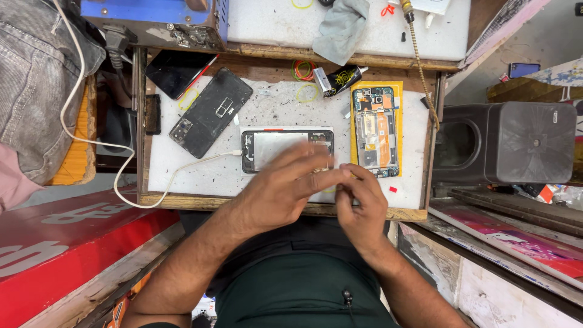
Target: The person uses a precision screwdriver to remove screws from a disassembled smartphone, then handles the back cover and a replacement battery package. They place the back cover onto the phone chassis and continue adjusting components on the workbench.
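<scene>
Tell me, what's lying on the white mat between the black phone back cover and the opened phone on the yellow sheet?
In the head view, an open phone frame with a white cable plugged in lies between the black back cover and the opened phone.

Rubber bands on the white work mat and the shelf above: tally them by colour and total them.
Yellow rubber bands: 3
Red and green rubber bands, bunched together: cannot count singly
Total: 3 yellow bands plus one mixed bunch

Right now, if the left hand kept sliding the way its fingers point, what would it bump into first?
Probably the right hand: the left hand points rightward and their fingertips nearly meet already. Beyond that lies the opened phone on the yellow sheet, though depth is hard to judge.
</scene>
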`<state>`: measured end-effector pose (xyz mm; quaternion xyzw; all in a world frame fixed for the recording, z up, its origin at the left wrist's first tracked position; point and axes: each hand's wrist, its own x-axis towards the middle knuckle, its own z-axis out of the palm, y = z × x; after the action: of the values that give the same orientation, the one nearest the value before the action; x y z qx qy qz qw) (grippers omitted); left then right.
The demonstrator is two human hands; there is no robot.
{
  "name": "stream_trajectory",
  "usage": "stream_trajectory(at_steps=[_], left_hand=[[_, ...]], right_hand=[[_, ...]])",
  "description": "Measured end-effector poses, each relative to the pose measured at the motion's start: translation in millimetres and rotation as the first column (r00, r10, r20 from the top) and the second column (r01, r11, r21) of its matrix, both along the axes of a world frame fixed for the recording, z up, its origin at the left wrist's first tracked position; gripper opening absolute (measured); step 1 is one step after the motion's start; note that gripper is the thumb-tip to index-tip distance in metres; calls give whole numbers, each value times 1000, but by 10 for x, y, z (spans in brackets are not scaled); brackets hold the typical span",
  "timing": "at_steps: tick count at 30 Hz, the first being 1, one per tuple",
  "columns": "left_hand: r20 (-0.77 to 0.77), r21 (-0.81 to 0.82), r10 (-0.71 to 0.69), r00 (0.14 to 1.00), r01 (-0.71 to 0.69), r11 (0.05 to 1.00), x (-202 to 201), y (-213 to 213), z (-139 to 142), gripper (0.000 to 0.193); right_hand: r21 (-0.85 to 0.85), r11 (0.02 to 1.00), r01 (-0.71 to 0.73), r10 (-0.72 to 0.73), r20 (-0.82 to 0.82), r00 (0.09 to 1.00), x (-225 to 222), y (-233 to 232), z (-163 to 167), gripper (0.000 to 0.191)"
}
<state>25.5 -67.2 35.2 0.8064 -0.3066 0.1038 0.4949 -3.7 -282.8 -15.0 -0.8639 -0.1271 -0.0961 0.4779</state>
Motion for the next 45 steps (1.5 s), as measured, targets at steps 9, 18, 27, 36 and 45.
stream_trajectory(at_steps=[9, 18, 27, 36, 45], left_hand=[[147, 132, 137, 980, -156, 979, 48, -48, 78, 53], [18, 69, 85, 996, -86, 994, 54, -49, -2, 58], [-26, -63, -12, 1000, 10, 998, -8, -89, -32, 59], [108, 67, 113, 988, -121, 990, -19, -155, 2, 58], [61, 82, 55, 997, -60, 995, -84, -216, -120, 65]], right_hand=[[-148, 980, 131, -129, 27, 991, 18, -213, 248, 20], [-217, 971, 102, -109, -16, 994, 168, -248, 434, 17], [-346, 935, -80, 14, -189, 982, 515, -17, 655, 21], [-538, 792, -288, 299, -68, 952, 1254, 278, 633, 19], [-535, 701, -472, 532, -49, 845, 1769, 821, 356, 20]])
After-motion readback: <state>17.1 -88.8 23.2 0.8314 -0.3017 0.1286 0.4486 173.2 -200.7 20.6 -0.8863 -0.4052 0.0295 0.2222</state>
